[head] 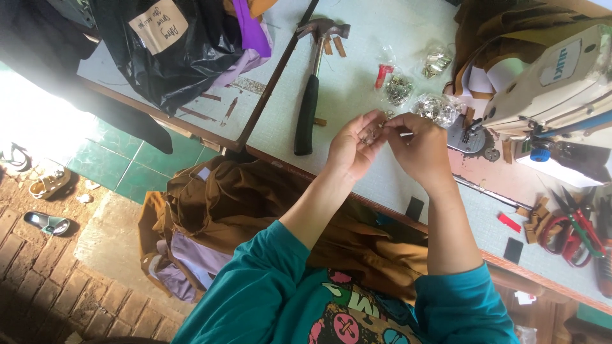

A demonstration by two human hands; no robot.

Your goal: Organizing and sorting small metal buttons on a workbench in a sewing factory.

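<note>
Over the pale green table (357, 83), my left hand (352, 148) is cupped palm up with several small silvery metal pieces (368, 134) lying in it. My right hand (417, 146) meets it from the right, its fingertips pinching at one of those pieces. Just beyond the hands lie clear little bags of silvery metal fasteners (435, 108), another bag of fasteners (399, 89) further back. Brown cloth (255, 197) rests in my lap under both forearms.
A hammer with a black handle (308, 108) lies left of the hands. A white sewing machine (561, 83) stands at the right, red-handled scissors (574, 229) beyond it. Black plastic bag (172, 51) at back left. Sandals (48, 185) lie on the floor.
</note>
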